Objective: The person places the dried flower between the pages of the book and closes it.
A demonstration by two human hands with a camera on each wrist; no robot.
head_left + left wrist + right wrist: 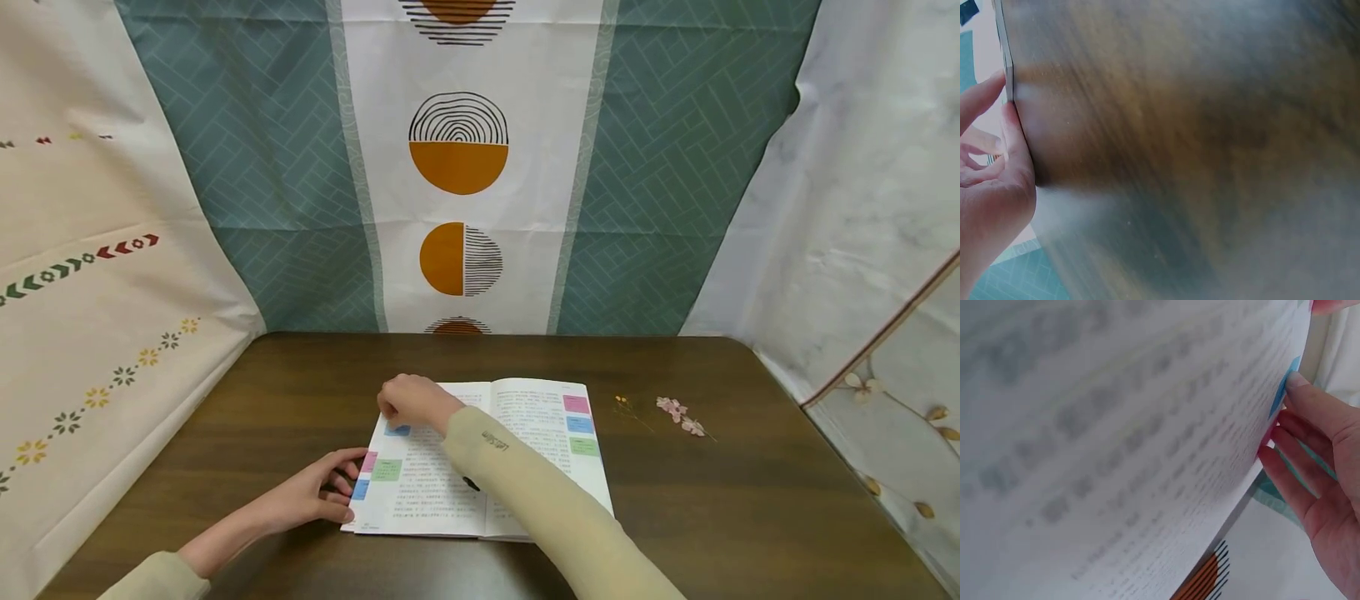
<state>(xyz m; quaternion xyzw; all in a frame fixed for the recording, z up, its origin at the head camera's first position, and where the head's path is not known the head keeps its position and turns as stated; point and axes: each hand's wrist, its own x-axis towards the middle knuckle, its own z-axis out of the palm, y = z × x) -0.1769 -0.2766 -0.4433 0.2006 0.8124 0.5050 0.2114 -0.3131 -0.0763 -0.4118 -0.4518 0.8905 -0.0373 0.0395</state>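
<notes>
An open book [442, 500] with printed text lies on the table, coloured sticky notes along its outer edges. My right hand [414, 402] reaches across to the upper left of the left page. In the right wrist view its thumb rests on a blue sticky note [1282, 387], with the fingers at the page edge by a pink note [1266, 434]; it pinches the page there. My left hand [318, 490] lies at the book's lower left edge, thumb at the corner, fingertips touching the edge. The left wrist view shows that hand [997, 175] against the book's side.
Right of the book lie a small yellow dried flower sprig [626, 404] and a pink flower sprig [681, 417]. The brown wooden table [750, 500] is bordered by a patterned curtain [461, 208] behind and cloths at both sides. My right forearm crosses over the right page.
</notes>
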